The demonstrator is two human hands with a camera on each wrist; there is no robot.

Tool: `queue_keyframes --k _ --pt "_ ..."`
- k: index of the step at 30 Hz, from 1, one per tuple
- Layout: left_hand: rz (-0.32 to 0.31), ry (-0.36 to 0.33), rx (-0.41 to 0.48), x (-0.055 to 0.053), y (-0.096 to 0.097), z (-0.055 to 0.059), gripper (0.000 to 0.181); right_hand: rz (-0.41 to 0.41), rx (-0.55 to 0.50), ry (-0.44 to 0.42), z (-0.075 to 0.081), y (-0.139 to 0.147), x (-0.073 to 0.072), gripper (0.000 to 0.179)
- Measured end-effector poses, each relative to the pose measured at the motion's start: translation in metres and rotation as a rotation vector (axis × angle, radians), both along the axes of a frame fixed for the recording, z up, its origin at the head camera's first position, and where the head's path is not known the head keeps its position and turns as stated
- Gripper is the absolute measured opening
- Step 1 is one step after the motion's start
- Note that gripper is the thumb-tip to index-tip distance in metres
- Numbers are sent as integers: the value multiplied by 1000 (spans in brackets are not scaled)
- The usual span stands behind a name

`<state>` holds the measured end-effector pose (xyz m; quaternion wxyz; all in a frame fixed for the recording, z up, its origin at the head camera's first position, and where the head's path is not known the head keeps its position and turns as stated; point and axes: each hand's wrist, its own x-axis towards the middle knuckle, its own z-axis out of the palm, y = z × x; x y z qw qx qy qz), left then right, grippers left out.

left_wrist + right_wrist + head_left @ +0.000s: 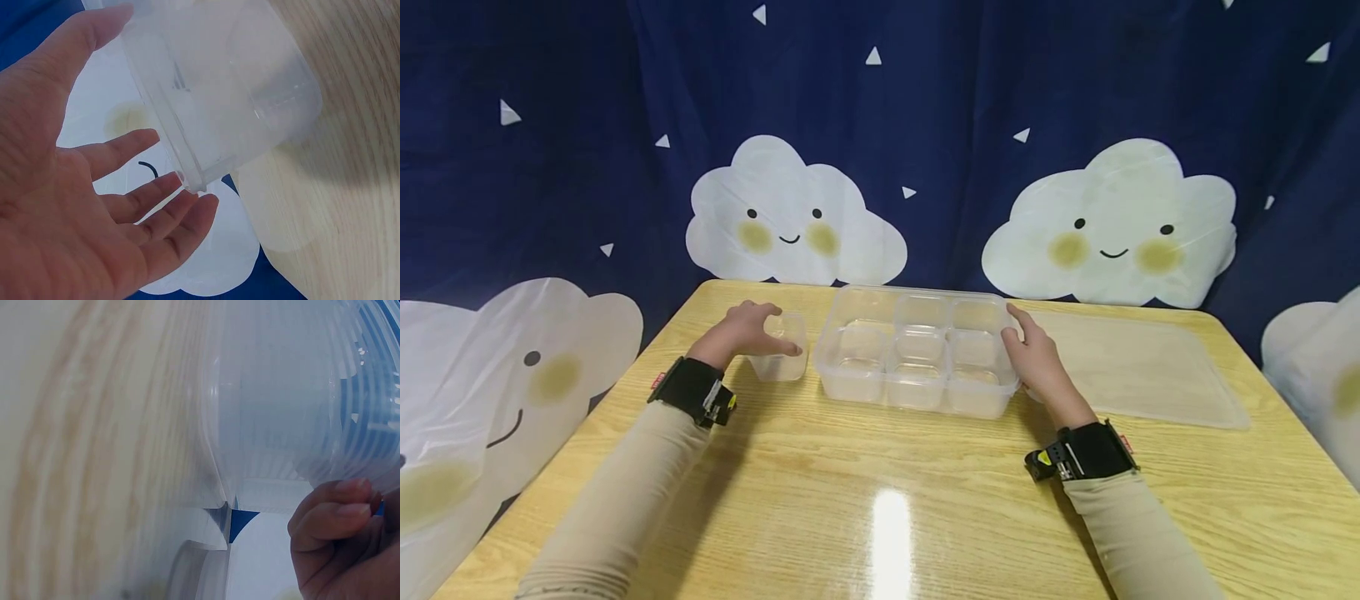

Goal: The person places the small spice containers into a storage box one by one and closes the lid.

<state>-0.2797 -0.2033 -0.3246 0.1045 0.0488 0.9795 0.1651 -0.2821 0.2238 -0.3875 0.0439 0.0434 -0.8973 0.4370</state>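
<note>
A large clear plastic box, with several small clear containers inside, stands at the table's middle back. My right hand holds its right side. In the right wrist view, curled fingers sit at the edge of the box. To its left is a loose small clear container. My left hand spreads over this one, thumb and fingers apart. The left wrist view puts the thumb and fingertips right at the rim of the small container, the fingers only slightly bent.
A flat translucent lid lies on the wooden table, right of the box. Behind the table hangs a dark blue curtain with white clouds. The box's back left section holds no small container.
</note>
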Motion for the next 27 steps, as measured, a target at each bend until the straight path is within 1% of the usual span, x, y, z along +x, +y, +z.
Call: queue_keyframes --k 4,12,17,22,27 --pt "-3 5 1 0 -2 1 92 3 -13 0 0 -1 -1 59" --pt "-24 40 -23 -2 -1 0 89 -4 -5 -3 -1 0 0 60" --pt "-25 78 -19 -1 -1 1 87 -4 -12 -8 -1 0 -2 60" --pt "-18 109 -27 -2 0 9 87 0 -10 -3 -1 0 -2 60" --pt "-28 153 -27 -6 5 25 86 1 -7 -2 -2 1 -1 60"
